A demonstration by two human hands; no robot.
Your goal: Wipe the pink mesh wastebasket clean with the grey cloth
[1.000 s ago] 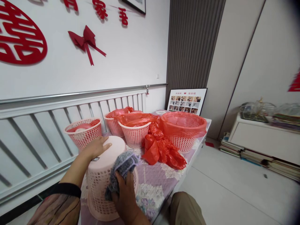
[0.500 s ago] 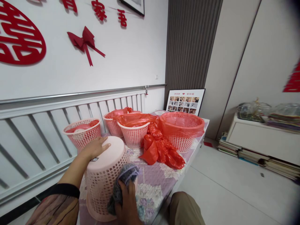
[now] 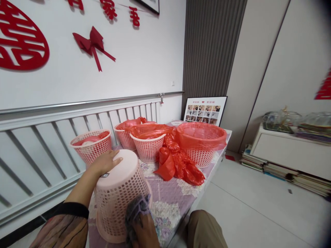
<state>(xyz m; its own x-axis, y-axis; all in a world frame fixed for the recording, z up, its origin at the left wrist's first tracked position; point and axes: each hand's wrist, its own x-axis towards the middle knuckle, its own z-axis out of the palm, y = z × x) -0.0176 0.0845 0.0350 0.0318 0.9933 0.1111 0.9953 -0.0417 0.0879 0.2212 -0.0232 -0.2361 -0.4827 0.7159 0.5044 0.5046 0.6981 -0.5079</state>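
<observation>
An upside-down pink plastic basket (image 3: pixel 116 203) with perforated sides stands close to me on the bed-like surface (image 3: pixel 170 196), which has a purple floral cover. My left hand (image 3: pixel 104 163) grips the edge of its upturned base, thumb on top and the other fingers partly hidden over the far side. Bunched in my right hand (image 3: pixel 147 229) is a grey-and-purple cloth (image 3: pixel 132 215), pressed against the basket's lower right side near the rim. Some of the right fingers are hidden in the cloth.
Behind stand several pink baskets, among them a left one (image 3: pixel 90 151), a middle one (image 3: pixel 147 150) and a red-lined one (image 3: pixel 200 155). A roll of red plastic bags (image 3: pixel 167 162) lies between them. A white radiator (image 3: pixel 59 144) runs along the left wall.
My right hand and the cloth have slid down the basket's side toward its rim. My left hand stays on the base; the basket has barely moved.
</observation>
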